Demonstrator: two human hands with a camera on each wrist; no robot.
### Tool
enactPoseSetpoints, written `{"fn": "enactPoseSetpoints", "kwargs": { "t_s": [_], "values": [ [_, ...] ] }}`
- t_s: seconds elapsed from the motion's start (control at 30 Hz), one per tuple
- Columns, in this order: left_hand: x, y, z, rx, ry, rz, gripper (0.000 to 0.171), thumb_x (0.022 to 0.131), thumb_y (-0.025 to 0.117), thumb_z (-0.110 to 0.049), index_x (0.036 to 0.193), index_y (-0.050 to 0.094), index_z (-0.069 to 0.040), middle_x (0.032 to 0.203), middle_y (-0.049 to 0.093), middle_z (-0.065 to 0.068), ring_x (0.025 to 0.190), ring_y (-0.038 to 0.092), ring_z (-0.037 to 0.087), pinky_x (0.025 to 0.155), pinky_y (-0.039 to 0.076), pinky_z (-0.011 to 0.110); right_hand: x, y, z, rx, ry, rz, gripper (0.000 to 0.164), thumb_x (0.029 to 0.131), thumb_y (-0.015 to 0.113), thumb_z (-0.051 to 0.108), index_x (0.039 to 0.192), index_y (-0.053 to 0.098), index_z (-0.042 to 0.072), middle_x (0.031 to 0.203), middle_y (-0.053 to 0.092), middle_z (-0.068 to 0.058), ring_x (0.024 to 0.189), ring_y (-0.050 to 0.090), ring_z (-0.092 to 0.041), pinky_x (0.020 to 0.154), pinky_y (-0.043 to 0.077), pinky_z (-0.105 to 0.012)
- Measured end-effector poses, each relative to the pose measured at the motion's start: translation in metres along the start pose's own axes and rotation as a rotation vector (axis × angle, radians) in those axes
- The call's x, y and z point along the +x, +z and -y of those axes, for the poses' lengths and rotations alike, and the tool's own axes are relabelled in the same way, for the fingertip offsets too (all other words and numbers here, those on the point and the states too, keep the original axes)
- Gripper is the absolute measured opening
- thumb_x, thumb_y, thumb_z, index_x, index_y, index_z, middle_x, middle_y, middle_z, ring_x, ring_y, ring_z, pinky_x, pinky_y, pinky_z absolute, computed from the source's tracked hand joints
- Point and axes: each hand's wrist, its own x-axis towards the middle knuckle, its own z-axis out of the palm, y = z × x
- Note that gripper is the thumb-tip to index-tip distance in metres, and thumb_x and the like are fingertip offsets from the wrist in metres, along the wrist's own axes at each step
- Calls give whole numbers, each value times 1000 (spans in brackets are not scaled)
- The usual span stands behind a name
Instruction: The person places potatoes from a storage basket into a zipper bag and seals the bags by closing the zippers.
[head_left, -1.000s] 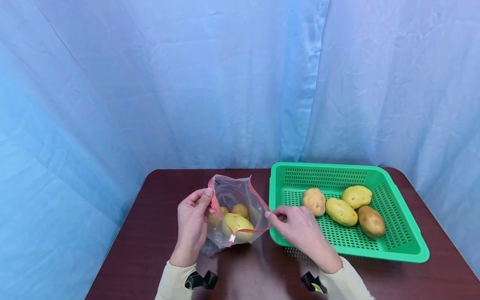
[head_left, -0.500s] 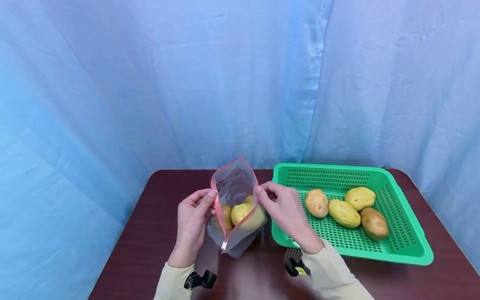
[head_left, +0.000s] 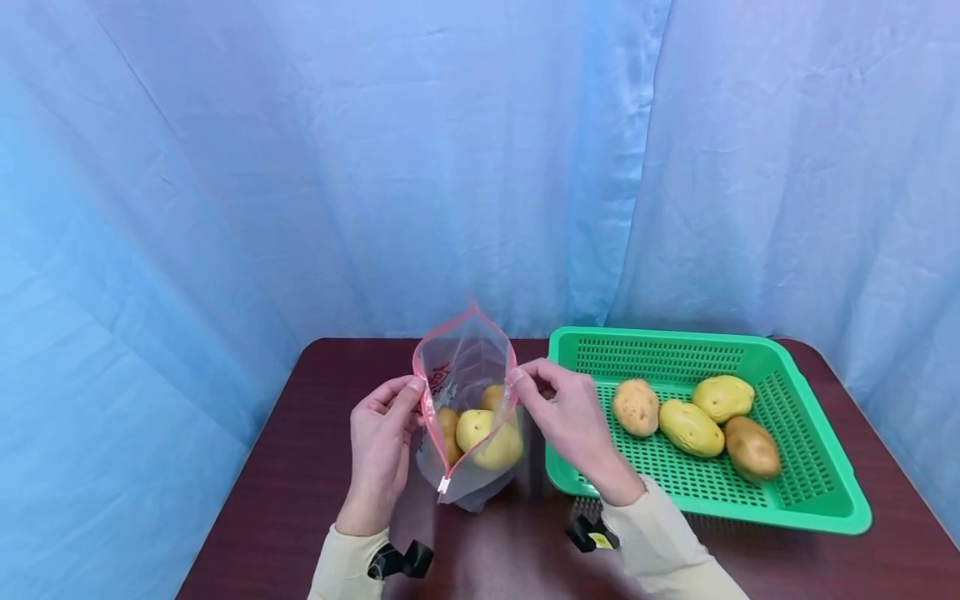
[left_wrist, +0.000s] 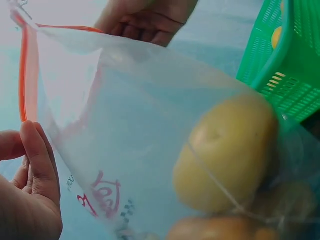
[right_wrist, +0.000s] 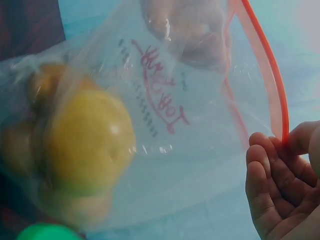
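A clear zip bag (head_left: 468, 367) with a red-pink rim and a white slider (head_left: 444, 484) at its near corner gapes between both hands. My left hand (head_left: 381, 450) pinches the left rim between thumb and fingers. On the opposite side my right hand (head_left: 572, 417) pinches the right rim. Inside lie several potatoes, a yellow one (head_left: 491, 439) on top and brown ones (head_left: 448, 429) beside it. In the left wrist view the yellow potato (left_wrist: 227, 150) shows through the plastic, which carries red print (right_wrist: 160, 90) seen in the right wrist view.
A green perforated basket (head_left: 558, 350) stands on the right of the dark red table (head_left: 300, 500). It holds several potatoes: a tan one (head_left: 636, 407), yellow ones (head_left: 692, 428) and a brown one (head_left: 752, 448). A blue curtain (head_left: 450, 167) hangs behind the table.
My right hand has moved left and up with its rim, narrowing the bag's mouth. The bag's far corner has risen and the potatoes inside have shifted. My left hand keeps its grip almost in place.
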Motion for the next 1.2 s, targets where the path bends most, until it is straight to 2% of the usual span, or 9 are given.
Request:
{"fn": "enactPoseSetpoints", "kwargs": {
  "t_s": [0.2, 0.33, 0.53, 0.73, 0.93, 1.03, 1.2],
  "values": [
    [-5, 3, 9, 6, -44, 28, 10, 99, 67, -1, 93, 74, -5, 74, 68, 1, 61, 60, 7, 56, 54, 19, -11, -7, -21, -15, 69, 7, 21, 104, 65, 30, 89, 75, 20, 70, 63, 5, 60, 53, -14, 56, 45, -28],
    [-9, 7, 14, 19, -69, 50, 9, 98, 67, -1, 93, 74, -3, 74, 68, 1, 60, 60, 6, 56, 54, 19, -17, -12, -29, -25, 114, 28, 21, 104, 63, 32, 90, 75, 22, 73, 66, 7, 65, 59, -15, 60, 49, -28],
    [-11, 11, 17, 16, -87, 64, 9, 98, 68, -1, 91, 73, -3, 72, 68, 0, 56, 59, 5, 54, 52, 17, -26, -23, -33, -48, 147, 49, 25, 104, 62, 43, 99, 77, 24, 84, 73, 4, 75, 66, -16, 66, 53, -30],
    [-11, 11, 17, 6, -89, 65, 10, 98, 68, 0, 91, 74, -4, 73, 69, 1, 58, 60, 6, 55, 53, 18, -34, -40, -37, -126, 136, 54, 27, 105, 61, 44, 112, 76, 23, 98, 75, 10, 88, 71, -10, 79, 57, -34],
    [-11, 10, 18, -8, -79, 69, 10, 98, 67, 0, 92, 74, -3, 74, 69, 1, 60, 61, 6, 55, 54, 18, -42, -63, -43, -187, 102, 53, 26, 105, 62, 38, 119, 74, 20, 106, 74, 9, 93, 71, -9, 82, 59, -35],
    [-10, 10, 18, -9, -77, 67, 10, 99, 67, 0, 92, 74, -4, 74, 69, 1, 61, 61, 6, 55, 54, 18, -46, -75, -46, -218, 100, 55, 24, 105, 62, 37, 120, 73, 22, 110, 74, 8, 92, 71, -9, 81, 60, -35],
    [-10, 10, 18, -7, -78, 62, 11, 99, 66, 0, 93, 74, -5, 75, 69, 1, 62, 61, 7, 56, 54, 19, -52, -94, -54, -305, 91, 36, 24, 104, 64, 38, 123, 73, 25, 116, 73, 8, 92, 69, -11, 75, 55, -28]
  ]
}}
